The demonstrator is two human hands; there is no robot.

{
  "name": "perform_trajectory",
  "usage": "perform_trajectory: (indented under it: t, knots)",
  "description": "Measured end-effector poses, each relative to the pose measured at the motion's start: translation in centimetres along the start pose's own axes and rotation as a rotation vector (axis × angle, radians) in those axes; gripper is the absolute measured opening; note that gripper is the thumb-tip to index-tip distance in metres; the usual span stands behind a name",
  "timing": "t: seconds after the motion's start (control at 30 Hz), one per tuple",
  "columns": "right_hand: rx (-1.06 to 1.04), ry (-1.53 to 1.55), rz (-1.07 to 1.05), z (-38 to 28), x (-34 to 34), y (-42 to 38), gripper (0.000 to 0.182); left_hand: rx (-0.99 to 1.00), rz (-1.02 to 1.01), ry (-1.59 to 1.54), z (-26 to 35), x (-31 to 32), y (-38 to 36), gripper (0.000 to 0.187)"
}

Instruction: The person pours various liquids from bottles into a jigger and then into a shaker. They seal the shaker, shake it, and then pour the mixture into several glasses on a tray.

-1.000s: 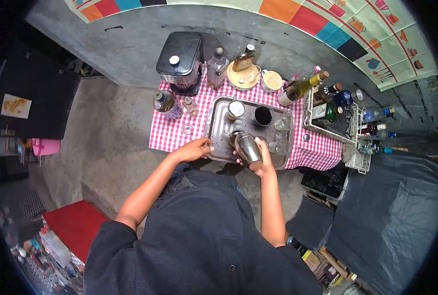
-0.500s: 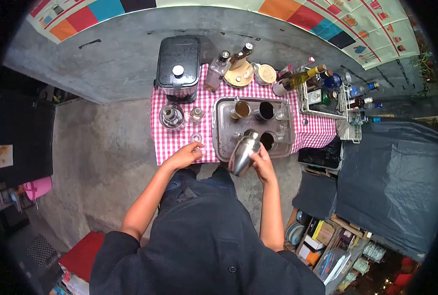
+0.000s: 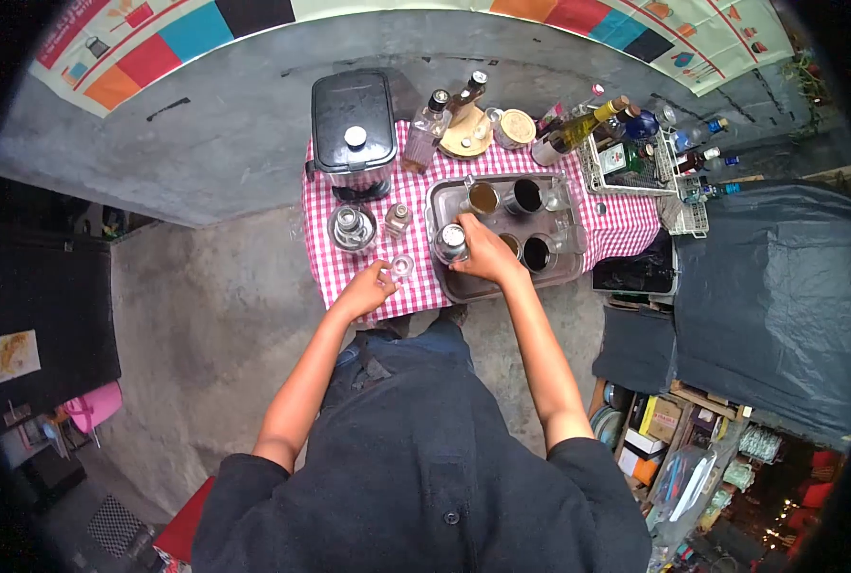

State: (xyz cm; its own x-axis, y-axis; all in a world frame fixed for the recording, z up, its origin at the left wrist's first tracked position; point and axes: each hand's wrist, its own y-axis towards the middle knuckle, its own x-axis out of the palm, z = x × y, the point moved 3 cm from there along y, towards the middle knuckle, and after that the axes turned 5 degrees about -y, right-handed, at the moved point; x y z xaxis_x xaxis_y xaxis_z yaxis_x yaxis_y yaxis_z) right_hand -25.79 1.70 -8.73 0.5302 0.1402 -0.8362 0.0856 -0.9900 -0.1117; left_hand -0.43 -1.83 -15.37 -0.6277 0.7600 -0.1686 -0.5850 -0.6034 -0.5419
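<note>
My right hand (image 3: 488,252) is wrapped round a steel cocktail shaker (image 3: 451,243), upright over the left edge of the grey tray (image 3: 502,289). Fingers of my left hand (image 3: 371,289) close on a small clear glass (image 3: 401,266) on the checked cloth (image 3: 325,272). On the tray are a glass mug of brown liquid (image 3: 483,198), a dark-filled mug (image 3: 525,197) and another dark-filled mug (image 3: 537,253). A brown-filled cup beside my right hand is partly hidden. A round glass decanter (image 3: 352,229) and a small bottle (image 3: 398,220) sit left of the tray.
A black lidded dispenser (image 3: 355,124) rises at the back left. Tall bottles (image 3: 426,134) and a wooden board (image 3: 466,139) line the back. A white wire rack (image 3: 632,172) with several bottles is at the right. Grey wall (image 3: 253,115) stands behind.
The shaker has gone from tilted near the tray's front edge to upright at its left side, in my right hand. My left hand has reached the small glass.
</note>
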Motion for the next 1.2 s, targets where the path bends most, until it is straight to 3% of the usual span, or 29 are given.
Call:
perform_trajectory:
  t: [0.27, 0.33, 0.4, 0.5, 0.53, 0.6, 0.67, 0.77, 0.87, 1.0, 1.1, 1.13, 1.2]
  knots:
    - [0.007, 0.003, 0.041, 1.6, 1.1, 1.4, 0.077, 0.007, -0.022, -0.053, 1.8, -0.5, -0.3, 0.058]
    - [0.000, 0.006, 0.043, 0.1, 0.0, 1.0, 0.077, 0.183, -0.012, 0.030, 3.7, -0.1, -1.2, 0.066]
    - [0.033, 0.226, 0.086, -2.4, -2.2, -0.4, 0.077, 0.336, 0.030, 0.161, 5.1, 0.3, -1.3, 0.091]
    - [0.026, 0.398, 0.082, -5.2, -4.2, -2.3, 0.083, 0.539, 0.062, 0.164, 9.5, 1.2, -2.8, 0.112]
    - [-0.029, 0.409, 0.108, -6.3, -5.1, -2.9, 0.083, 0.588, 0.073, 0.148, 10.6, 1.4, -2.9, 0.110]
    - [0.067, 0.506, 0.043, -8.1, -6.4, -4.1, 0.087, 0.537, 0.039, 0.098, 11.7, 1.6, -2.6, 0.108]
    - [-0.015, 0.467, 0.124, -8.3, -7.0, -4.8, 0.087, 0.630, 0.007, -0.017, 11.4, 2.0, -1.6, 0.099]
    - [0.005, 0.447, 0.061, -7.0, -8.5, -5.7, 0.086, 0.631, 0.004, -0.064, 13.1, 2.5, -2.2, 0.093]
    - [0.150, 0.542, 0.013, -2.3, -9.5, -6.6, 0.079, 0.585, 0.045, -0.124, 12.6, 3.0, -1.8, 0.097]
    - [0.390, 0.557, 0.232, 9.6, -10.9, -9.3, 0.063, 0.475, 0.189, -0.219, 12.8, 4.3, -1.5, 0.095]
    - [0.502, 0.365, 0.316, 19.1, -13.1, -11.6, 0.054, 0.478, 0.370, -0.143, 14.3, 6.1, -0.7, 0.090]
    - [0.541, 0.271, 0.315, 21.8, -14.0, -12.2, 0.052, 0.384, 0.376, -0.262, 14.8, 7.1, -0.5, 0.089]
    - [0.582, 0.119, 0.289, 27.1, -15.0, -13.0, 0.055, 0.381, 0.431, -0.374, 16.3, 9.3, -0.2, 0.088]
